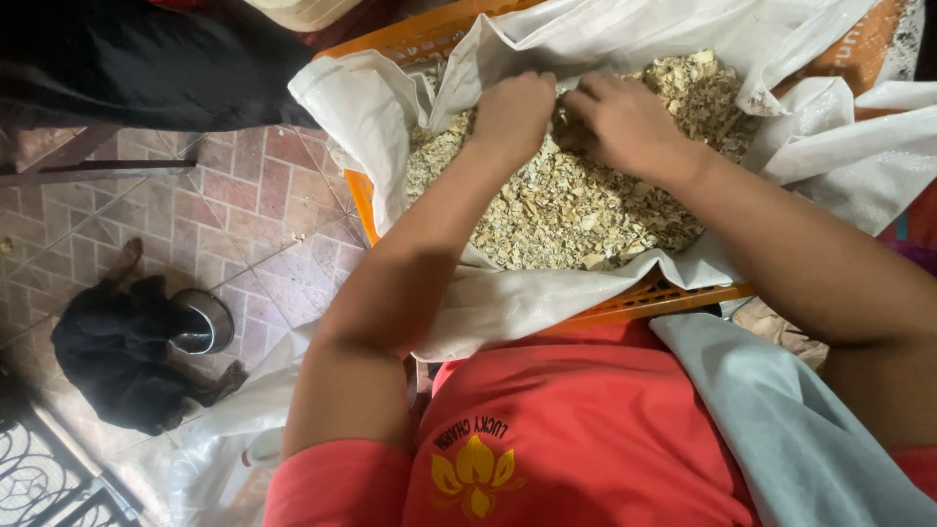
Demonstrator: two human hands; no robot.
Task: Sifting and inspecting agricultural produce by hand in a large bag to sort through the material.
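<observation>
Pale dried chips (566, 205) fill the sack (508, 303); left hand (514, 109) and right hand (625, 122) reach in, fingers curled, gripping chips.

A black dog (117, 356) is lying on the reddish tiled floor (249, 210) off to the side, nose right up against a metal bowl (205, 322). A grey cloth (791, 420) is draping over the red shirt (576, 439) near the bottom. Dark fabric (146, 63) is hanging across the top corner, and a bit of black ironwork (49, 478) is showing low down.
</observation>
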